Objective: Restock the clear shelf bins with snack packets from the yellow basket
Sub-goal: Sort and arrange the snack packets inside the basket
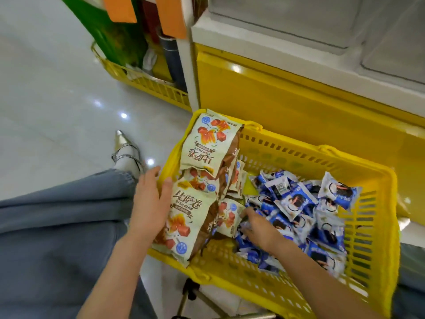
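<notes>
I see the yellow basket [322, 155] standing low in front of the shelf, below the clear shelf bins [287, 21]. Inside it, at the left end, several cream-and-brown snack packets [195, 210] stand upright in a row. A heap of small blue packets [299, 203] fills the right side. The left hand [150, 203] lies flat against the nearest cream packet, fingers straight and close together, pressing on it. The right hand [258, 227] reaches into the basket where the cream packets meet the blue heap. Its fingers bend down among the packets, and I cannot tell if they pinch one.
</notes>
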Demonstrator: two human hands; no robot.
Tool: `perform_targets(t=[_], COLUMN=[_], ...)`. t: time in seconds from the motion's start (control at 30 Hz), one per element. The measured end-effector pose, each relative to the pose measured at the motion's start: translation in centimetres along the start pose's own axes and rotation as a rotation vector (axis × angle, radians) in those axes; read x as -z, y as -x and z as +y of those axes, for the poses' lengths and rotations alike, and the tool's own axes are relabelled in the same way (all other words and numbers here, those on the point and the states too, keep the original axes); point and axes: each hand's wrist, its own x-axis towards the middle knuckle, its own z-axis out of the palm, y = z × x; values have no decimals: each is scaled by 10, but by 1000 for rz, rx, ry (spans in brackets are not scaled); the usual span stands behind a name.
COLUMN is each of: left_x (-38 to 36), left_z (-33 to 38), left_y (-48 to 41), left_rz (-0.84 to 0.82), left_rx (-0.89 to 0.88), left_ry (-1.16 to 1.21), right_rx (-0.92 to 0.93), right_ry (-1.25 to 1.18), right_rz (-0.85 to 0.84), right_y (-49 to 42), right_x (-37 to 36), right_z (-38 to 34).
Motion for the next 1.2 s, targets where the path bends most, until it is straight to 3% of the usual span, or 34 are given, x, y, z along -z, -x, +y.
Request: perform_targets(t=[0.1, 0.37, 0.57, 0.87, 1.07, 1.2], left_x=[-8, -16, -14, -13, -5, -19], left_z=[-10, -12, -12, -8, 20, 46], left_y=[-5, -6, -5, -6, 18, 52], left_rz=[-62, 31, 26, 17, 280, 155], left_rx=[150, 108, 85, 76, -255, -533], left_ry=[167, 25, 29, 100, 113, 182], right_rx=[-76, -21, -124, -29, -1, 0], right_ry=[-21, 335, 571, 581, 336, 238], right_rz=[-29, -62, -41, -28, 112, 176], right_y=[-10, 1, -15, 10, 41, 66], right_x=[0, -15, -31, -12, 14, 32], right_z=[1, 23, 2, 5, 4, 4])
